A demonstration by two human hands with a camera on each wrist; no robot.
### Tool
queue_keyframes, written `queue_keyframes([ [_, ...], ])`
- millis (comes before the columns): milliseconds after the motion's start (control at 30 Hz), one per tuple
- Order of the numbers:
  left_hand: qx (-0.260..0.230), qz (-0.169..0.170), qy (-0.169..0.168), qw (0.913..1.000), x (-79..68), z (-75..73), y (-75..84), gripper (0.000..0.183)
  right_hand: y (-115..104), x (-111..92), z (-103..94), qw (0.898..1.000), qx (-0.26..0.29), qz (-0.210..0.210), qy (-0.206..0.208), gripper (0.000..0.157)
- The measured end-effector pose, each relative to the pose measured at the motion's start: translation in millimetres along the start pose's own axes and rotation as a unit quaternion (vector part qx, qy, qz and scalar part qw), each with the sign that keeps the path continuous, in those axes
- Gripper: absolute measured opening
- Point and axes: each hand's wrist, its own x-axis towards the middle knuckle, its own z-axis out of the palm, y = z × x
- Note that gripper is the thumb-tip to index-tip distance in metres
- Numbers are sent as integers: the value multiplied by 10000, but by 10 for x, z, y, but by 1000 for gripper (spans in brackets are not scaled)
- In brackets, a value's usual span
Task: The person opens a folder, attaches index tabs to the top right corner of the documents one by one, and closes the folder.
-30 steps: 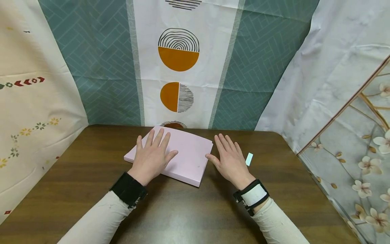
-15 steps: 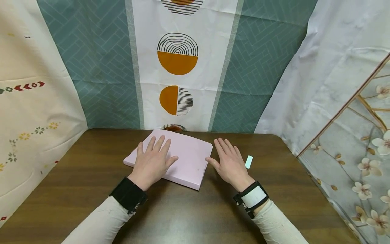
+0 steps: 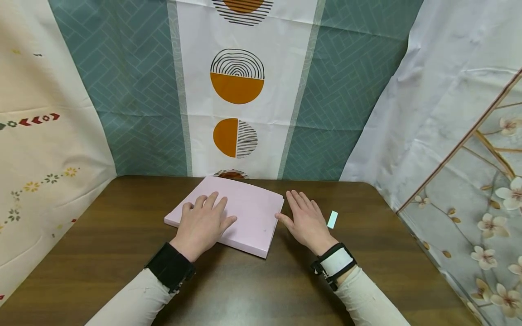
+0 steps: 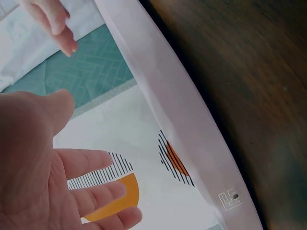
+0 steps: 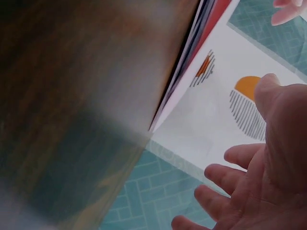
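A pale pink folder [image 3: 253,210] lies flat and askew on the brown wooden table, its layered inner edge [image 5: 194,50] showing in the right wrist view. Above its left part is my left hand [image 3: 201,227], palm down, fingers spread and slightly bent, holding nothing. In the left wrist view, the folder's closed side [image 4: 180,110] bears a small printed mark near one end. My right hand [image 3: 307,222] hovers over the table just right of the folder, fingers straight and close together, thumb out towards the folder's edge. It grips nothing.
A small pale mint strip [image 3: 332,219] lies on the table [image 3: 253,290] beside my right hand. Patterned cloth [image 3: 155,90] hangs behind the table. Flowered cloths line the left [image 3: 45,149] and right [image 3: 461,190] sides.
The fingers of my left hand have bent a little more. My right hand keeps its pose. The head view has tilted up slightly, so the folder and table sit lower in it.
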Motion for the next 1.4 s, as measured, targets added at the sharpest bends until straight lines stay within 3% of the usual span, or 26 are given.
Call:
queue_keyframes([
  [233,40,204,55,9998,-79,-6,-4,61,32,120,99,9993,178,89,-304,86],
  [567,-122,284,-478,9984,-156,-9,3,53,50,382,202,9957,499,256,-740,82],
  [900,-22,406,-730,9965,-124,14,7,49,173,589,230,9881,806,247,-1285,81],
  [1400,-4,430,-890,9951,-117,32,-2,45,171,484,173,9895,272,47,-1420,64],
])
